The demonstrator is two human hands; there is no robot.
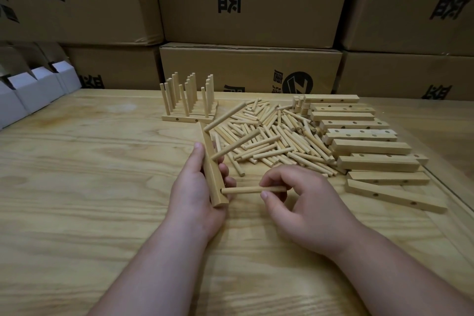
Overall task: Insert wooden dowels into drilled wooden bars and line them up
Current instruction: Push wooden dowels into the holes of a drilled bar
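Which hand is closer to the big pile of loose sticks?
Right. The right hand sits just below the pile of loose dowels, pinching one dowel. The left hand grips a bar at the pile's left edge.

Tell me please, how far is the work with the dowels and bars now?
Done: finished pale wooden bars with upright dowels stand lined up at the back. In hand: the left hand grips a drilled wooden bar that already carries two dowels, and the right hand pinches a third round wooden dowel at its nearest hole. Left: a stack of empty drilled bars and a heap of loose dowels.
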